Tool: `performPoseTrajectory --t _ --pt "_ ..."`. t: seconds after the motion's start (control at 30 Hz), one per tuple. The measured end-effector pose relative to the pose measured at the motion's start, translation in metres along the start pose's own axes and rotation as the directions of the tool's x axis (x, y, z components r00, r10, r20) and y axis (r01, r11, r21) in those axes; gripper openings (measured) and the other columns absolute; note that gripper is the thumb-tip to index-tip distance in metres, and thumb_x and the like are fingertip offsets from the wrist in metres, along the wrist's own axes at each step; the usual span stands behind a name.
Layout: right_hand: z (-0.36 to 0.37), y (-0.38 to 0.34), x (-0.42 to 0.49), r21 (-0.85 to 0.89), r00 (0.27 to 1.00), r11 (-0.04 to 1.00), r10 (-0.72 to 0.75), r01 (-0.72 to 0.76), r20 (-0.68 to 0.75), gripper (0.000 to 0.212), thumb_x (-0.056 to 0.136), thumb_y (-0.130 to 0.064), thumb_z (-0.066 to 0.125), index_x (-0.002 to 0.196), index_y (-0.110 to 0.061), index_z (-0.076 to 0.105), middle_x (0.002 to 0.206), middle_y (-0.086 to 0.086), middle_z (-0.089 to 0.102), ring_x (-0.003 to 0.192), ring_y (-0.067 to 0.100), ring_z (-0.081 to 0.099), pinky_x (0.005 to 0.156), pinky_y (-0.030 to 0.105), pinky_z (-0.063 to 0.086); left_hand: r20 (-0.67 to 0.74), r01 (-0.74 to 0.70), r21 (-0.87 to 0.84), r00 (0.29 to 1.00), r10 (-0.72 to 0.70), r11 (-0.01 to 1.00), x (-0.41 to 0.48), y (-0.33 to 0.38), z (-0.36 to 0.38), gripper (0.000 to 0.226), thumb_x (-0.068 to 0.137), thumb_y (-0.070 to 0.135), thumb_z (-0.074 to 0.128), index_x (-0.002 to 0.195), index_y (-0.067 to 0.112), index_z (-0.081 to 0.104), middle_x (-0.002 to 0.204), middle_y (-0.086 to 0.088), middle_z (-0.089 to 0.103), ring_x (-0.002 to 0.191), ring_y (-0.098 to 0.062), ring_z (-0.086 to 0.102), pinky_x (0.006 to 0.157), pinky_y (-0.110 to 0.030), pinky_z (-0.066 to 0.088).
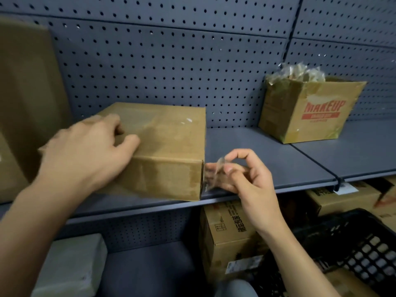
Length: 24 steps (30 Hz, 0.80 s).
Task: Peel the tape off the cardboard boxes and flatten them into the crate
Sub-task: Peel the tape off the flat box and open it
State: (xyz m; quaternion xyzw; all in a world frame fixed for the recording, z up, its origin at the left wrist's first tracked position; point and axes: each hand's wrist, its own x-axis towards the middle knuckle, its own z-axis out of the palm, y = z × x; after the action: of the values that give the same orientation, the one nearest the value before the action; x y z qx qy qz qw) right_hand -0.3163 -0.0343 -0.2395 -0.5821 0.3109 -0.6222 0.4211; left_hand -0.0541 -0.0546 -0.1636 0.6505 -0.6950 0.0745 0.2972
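A closed brown cardboard box [169,144] lies on the grey shelf [267,159], its front edge near the shelf's lip. My left hand [85,151] rests on the box's top left, fingers curled over the top edge. At the box's right end my right hand [242,176] pinches a strip of clear tape [212,174] that is partly lifted off the corner. A black plastic crate [355,247] sits low at the right, below the shelf.
An open box printed MAKEUP [310,110], holding crumpled clear tape, stands at the shelf's back right. A tall cardboard box [23,99] fills the left. Under the shelf are more cartons [227,234] and a white package [70,266]. A pegboard wall backs the shelf.
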Motion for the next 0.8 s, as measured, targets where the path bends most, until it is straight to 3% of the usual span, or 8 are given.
performPoseTrajectory --t 0.1,0.2,0.37,0.5,0.8 --pt "0.002 0.002 -0.001 -0.145 0.998 0.989 -0.033 0.041 0.056 0.018 0.099 -0.012 0.051 0.103 -0.019 0.067 0.102 0.009 0.076 0.100 0.026 0.073 0.090 0.044 0.058 0.158 -0.052 -0.091 0.985 0.066 0.995 -0.013 0.043 0.001 0.072 0.073 0.090 0.013 0.118 0.048 0.051 0.129 0.012 0.056 0.111 -0.022 0.054 0.094 -0.047 0.045" --pt "0.003 0.002 -0.002 -0.121 0.998 0.992 -0.025 0.033 0.064 0.022 0.098 -0.013 0.052 0.099 -0.025 0.071 0.099 0.004 0.076 0.096 0.020 0.073 0.085 0.032 0.058 0.187 -0.143 0.044 0.973 0.132 0.989 -0.021 0.070 0.010 0.086 0.065 0.097 0.012 0.132 0.052 0.042 0.143 0.018 0.047 0.129 -0.019 0.047 0.100 -0.045 0.037" --pt "-0.004 0.001 -0.001 -0.029 0.997 0.999 0.023 -0.021 0.074 0.021 0.095 -0.013 0.054 0.095 -0.023 0.073 0.099 0.016 0.075 0.099 0.034 0.072 0.091 0.048 0.057 0.123 -0.187 0.140 0.978 0.170 0.972 -0.022 0.069 0.014 0.066 0.072 0.084 0.022 0.125 0.051 0.044 0.128 0.015 0.051 0.115 -0.022 0.054 0.076 -0.038 0.029" --pt "-0.009 -0.002 0.003 0.067 0.991 0.993 0.094 -0.101 0.100 0.022 0.099 -0.001 0.052 0.093 -0.010 0.070 0.095 0.020 0.076 0.094 0.031 0.074 0.082 0.034 0.059 0.092 -0.205 0.174 0.977 0.192 0.963 -0.025 0.070 0.015 0.063 0.075 0.080 0.019 0.122 0.048 0.046 0.124 0.014 0.054 0.107 -0.023 0.058 0.074 -0.037 0.025" --pt "-0.014 -0.009 0.013 0.064 0.983 0.981 0.181 -0.180 -0.011 0.021 0.098 0.008 0.046 0.091 -0.001 0.064 0.079 0.015 0.074 0.075 0.027 0.075 0.069 0.029 0.061 0.098 -0.210 0.173 0.976 0.195 0.962 -0.025 0.070 0.014 0.064 0.075 0.080 0.019 0.120 0.047 0.050 0.115 0.014 0.055 0.098 -0.022 0.059 0.066 -0.033 0.027"
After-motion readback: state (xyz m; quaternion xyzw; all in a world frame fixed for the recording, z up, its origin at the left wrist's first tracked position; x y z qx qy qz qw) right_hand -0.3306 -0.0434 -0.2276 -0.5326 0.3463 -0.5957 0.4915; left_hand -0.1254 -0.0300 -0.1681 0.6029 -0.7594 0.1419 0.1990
